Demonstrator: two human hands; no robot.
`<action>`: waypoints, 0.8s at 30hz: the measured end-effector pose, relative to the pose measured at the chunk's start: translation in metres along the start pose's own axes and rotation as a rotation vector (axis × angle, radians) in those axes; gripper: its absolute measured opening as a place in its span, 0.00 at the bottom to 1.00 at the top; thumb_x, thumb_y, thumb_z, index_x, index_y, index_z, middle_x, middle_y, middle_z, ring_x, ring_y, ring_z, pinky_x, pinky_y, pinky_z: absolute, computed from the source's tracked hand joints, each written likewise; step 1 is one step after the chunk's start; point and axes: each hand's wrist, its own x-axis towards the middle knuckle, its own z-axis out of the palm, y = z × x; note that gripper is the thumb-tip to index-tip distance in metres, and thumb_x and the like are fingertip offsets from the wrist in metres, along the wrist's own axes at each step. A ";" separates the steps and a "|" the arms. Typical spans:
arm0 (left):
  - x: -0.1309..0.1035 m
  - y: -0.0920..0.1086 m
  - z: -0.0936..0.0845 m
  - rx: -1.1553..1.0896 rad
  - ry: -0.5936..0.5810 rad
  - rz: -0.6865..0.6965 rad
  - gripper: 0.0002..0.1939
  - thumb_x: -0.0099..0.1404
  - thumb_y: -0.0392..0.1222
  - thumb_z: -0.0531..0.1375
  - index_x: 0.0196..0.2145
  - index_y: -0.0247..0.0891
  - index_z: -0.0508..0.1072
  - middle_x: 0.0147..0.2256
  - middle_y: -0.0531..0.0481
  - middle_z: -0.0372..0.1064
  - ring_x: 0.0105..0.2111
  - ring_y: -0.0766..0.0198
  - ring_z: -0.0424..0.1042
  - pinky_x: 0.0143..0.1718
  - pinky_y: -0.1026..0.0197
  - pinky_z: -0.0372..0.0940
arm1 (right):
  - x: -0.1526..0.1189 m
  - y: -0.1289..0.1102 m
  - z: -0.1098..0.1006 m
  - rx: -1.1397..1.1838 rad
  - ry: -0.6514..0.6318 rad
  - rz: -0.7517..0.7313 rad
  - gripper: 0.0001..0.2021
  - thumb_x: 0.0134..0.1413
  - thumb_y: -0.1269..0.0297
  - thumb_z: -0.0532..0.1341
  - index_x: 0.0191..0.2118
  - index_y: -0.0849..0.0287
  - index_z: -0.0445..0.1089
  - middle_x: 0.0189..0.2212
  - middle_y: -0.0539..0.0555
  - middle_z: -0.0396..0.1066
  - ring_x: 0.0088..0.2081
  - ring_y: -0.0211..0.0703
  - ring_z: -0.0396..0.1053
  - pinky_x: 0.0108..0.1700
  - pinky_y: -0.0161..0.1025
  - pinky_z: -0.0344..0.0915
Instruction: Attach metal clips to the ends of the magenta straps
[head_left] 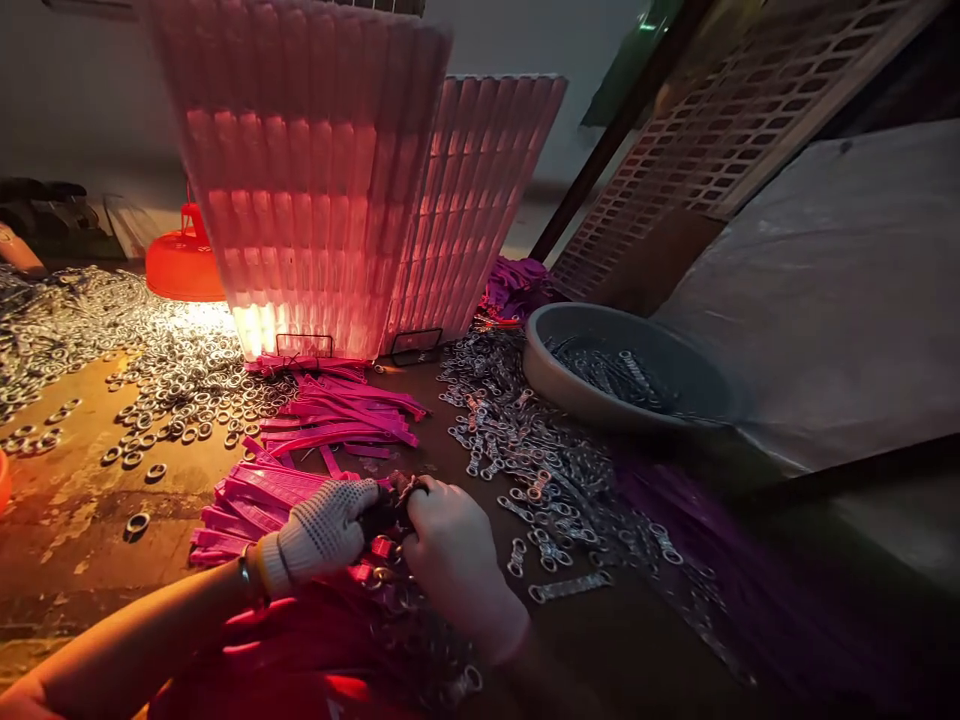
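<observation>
Above the desk (79,500), the left hand (324,528) and right hand (454,545) pinch a dark piece (391,507) between them, partly hidden, probably light and pliable, best taken by its opposite ends.

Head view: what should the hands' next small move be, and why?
Probably ease the right hand slightly away from the gloved left hand: their fingers curl close together in shadow, hiding what they work on, with metal rings and pink pieces just below.
</observation>
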 end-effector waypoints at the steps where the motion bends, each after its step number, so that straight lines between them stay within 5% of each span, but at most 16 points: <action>1: -0.001 -0.002 -0.002 -0.027 -0.040 -0.047 0.11 0.62 0.43 0.57 0.26 0.35 0.70 0.24 0.51 0.66 0.23 0.69 0.62 0.24 0.68 0.55 | 0.000 -0.001 -0.002 0.025 -0.045 0.022 0.12 0.39 0.80 0.55 0.30 0.60 0.71 0.31 0.58 0.72 0.33 0.46 0.64 0.34 0.42 0.50; 5: -0.008 -0.005 -0.007 -0.206 -0.098 -0.305 0.13 0.64 0.48 0.55 0.31 0.35 0.72 0.18 0.56 0.61 0.15 0.71 0.58 0.16 0.69 0.51 | 0.003 -0.005 -0.014 0.149 -0.289 0.026 0.15 0.43 0.79 0.55 0.38 0.61 0.71 0.39 0.59 0.74 0.38 0.46 0.68 0.37 0.39 0.53; 10: -0.015 -0.008 -0.004 -0.161 -0.077 -0.260 0.11 0.61 0.42 0.55 0.31 0.34 0.74 0.22 0.53 0.66 0.17 0.72 0.61 0.18 0.70 0.54 | 0.007 -0.009 -0.015 0.131 -0.480 0.079 0.11 0.50 0.75 0.55 0.39 0.62 0.71 0.34 0.59 0.77 0.35 0.45 0.73 0.31 0.39 0.49; 15: -0.019 -0.001 -0.007 -0.082 -0.126 -0.200 0.10 0.57 0.33 0.53 0.28 0.34 0.74 0.20 0.53 0.65 0.17 0.72 0.60 0.18 0.71 0.53 | -0.003 -0.012 -0.002 0.048 -0.382 -0.098 0.08 0.49 0.69 0.59 0.36 0.63 0.70 0.27 0.60 0.76 0.28 0.47 0.73 0.27 0.41 0.45; 21: -0.017 0.014 -0.011 -0.015 -0.084 -0.148 0.10 0.62 0.37 0.56 0.28 0.34 0.76 0.23 0.51 0.70 0.18 0.72 0.61 0.18 0.71 0.53 | -0.007 -0.010 0.011 0.016 -0.128 -0.183 0.06 0.51 0.64 0.59 0.29 0.62 0.69 0.22 0.60 0.73 0.23 0.46 0.69 0.27 0.41 0.42; 24: -0.018 0.022 -0.028 0.083 -0.124 -0.091 0.10 0.62 0.38 0.58 0.28 0.35 0.78 0.23 0.50 0.71 0.19 0.71 0.62 0.20 0.71 0.54 | -0.006 -0.009 0.009 0.031 -0.115 -0.201 0.04 0.49 0.67 0.59 0.29 0.62 0.69 0.22 0.59 0.73 0.23 0.44 0.68 0.27 0.40 0.41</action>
